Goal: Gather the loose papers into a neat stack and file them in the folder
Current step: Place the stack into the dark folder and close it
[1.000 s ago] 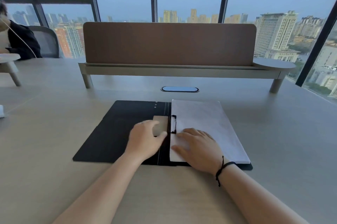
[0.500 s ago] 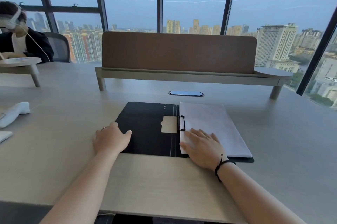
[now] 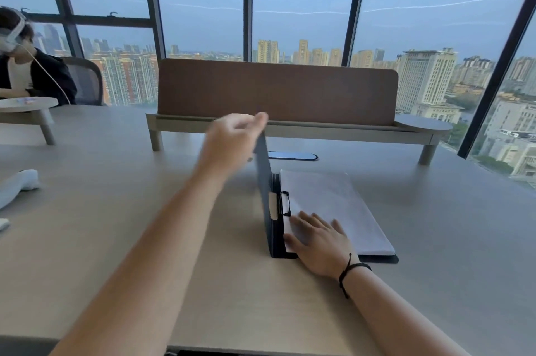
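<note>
A black folder (image 3: 268, 210) lies in the middle of the desk with a white stack of papers (image 3: 333, 205) on its right half, held at the spine by a black clip (image 3: 285, 203). The folder's left cover stands almost upright. My left hand (image 3: 232, 138), blurred, holds that cover by its top edge. My right hand (image 3: 317, 242) rests flat, fingers spread, on the near left corner of the papers.
A brown divider panel on a low shelf (image 3: 275, 92) crosses the desk behind the folder, with a cable port (image 3: 291, 156) in front of it. A white object (image 3: 17, 186) lies at the left. A person sits at the far left (image 3: 26, 71).
My left hand went from the clip to the folder's left edge, then lifted the left cover from flat on the desk to nearly upright. My right hand stayed on the papers.
</note>
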The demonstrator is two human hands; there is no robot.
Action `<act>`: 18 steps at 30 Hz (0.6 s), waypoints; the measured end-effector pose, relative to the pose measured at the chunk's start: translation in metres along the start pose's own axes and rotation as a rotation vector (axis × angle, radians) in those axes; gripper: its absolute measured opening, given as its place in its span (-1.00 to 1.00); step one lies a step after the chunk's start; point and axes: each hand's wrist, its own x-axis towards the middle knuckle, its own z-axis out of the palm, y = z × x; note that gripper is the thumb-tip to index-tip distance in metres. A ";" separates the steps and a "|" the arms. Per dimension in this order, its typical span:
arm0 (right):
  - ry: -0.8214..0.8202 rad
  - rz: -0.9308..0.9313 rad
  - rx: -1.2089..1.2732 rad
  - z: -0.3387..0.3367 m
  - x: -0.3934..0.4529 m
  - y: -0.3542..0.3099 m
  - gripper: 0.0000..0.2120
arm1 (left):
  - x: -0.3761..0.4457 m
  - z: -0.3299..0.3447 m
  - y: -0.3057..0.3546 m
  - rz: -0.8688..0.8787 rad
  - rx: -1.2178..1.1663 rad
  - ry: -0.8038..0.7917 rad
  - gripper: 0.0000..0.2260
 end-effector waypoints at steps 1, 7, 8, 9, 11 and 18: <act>-0.010 0.004 0.010 0.001 0.000 0.001 -0.46 | -0.003 0.021 0.005 0.030 -0.029 -0.091 -0.56; -0.034 0.026 -0.036 0.001 -0.017 0.003 -0.43 | -0.027 0.121 -0.062 -0.050 0.365 -0.673 -0.59; -0.061 0.052 -0.038 -0.002 -0.028 0.002 -0.45 | -0.030 0.127 -0.079 -0.066 0.438 -0.734 -0.60; -0.092 0.061 -0.032 -0.005 -0.041 0.002 -0.46 | -0.031 0.131 -0.095 -0.060 0.509 -0.761 -0.58; -0.148 0.015 -0.035 -0.012 -0.066 0.004 -0.49 | -0.032 0.132 -0.117 -0.027 0.599 -0.726 -0.56; 0.162 0.045 0.169 -0.059 -0.069 0.004 -0.68 | -0.032 0.136 -0.128 0.085 0.623 -0.600 -0.62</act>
